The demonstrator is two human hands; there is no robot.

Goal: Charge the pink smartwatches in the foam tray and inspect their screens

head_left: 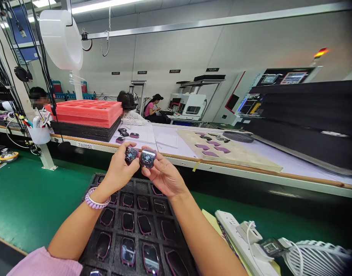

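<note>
My left hand is closed on a small smartwatch body with a dark, glossy screen. Right beside it, my right hand grips a second watch body, whose screen reflects the light. Both watches are held up side by side, close together above the far end of a black foam tray. Dark watch bodies with purple rims, such as this one, lie in the tray's compartments. My forearms cover parts of the tray.
A shelf holds a red foam tray stack, several small watch parts and a beige board with purple pieces. A power strip and a white slatted object lie right. People sit beyond the shelf.
</note>
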